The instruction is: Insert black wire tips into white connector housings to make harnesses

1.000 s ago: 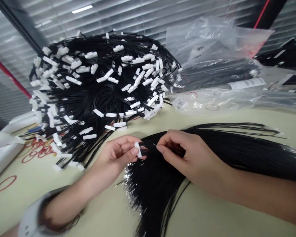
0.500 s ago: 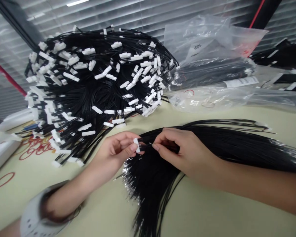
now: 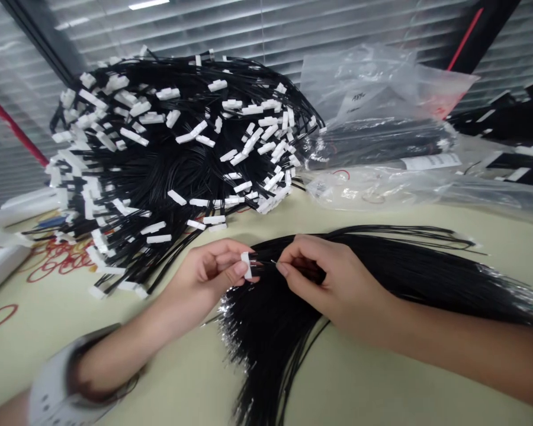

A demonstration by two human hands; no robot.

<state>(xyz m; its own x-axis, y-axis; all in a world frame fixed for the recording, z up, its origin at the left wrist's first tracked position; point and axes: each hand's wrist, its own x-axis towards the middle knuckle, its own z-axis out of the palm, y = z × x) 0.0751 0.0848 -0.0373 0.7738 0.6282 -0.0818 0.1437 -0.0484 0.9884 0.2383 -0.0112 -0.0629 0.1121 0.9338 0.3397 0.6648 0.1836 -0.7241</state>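
White connector (image 3: 246,265): in front of me, above the near end of the loose black wires (image 3: 275,325). It is upright, with its long side roughly across the line between my two hands. A few short dark leads show on its right side; too small to count.

Left hand (image 3: 211,272): nearly closed, thumb and index finger pinching the connector, the other fingers curled behind. Right hand (image 3: 337,278): thumb and index fingertips together on a thin wire (image 3: 273,262), its bright tip just short of the connector, not touching it. The rest of that wire is lost against the black behind.

Handling, my judgement: connector very light, hard plastic, small enough to twist or slip in the pinch. Best held by its flat faces at the side away from the leads, leaving that side uncovered. Wire soft and springy; a grip close behind the tip should limit bending. The metal tip looks thin and could bend under side force.

Around: the loose wires fan over the pale tabletop (image 3: 382,390), bright ends towards me and far to the right. Beyond my left hand, a large heap of black cables (image 3: 160,171) with white connectors. Left of it, red rubber bands (image 3: 55,260). Behind the wires, clear plastic bags (image 3: 373,192); window blinds (image 3: 231,29) at the back.
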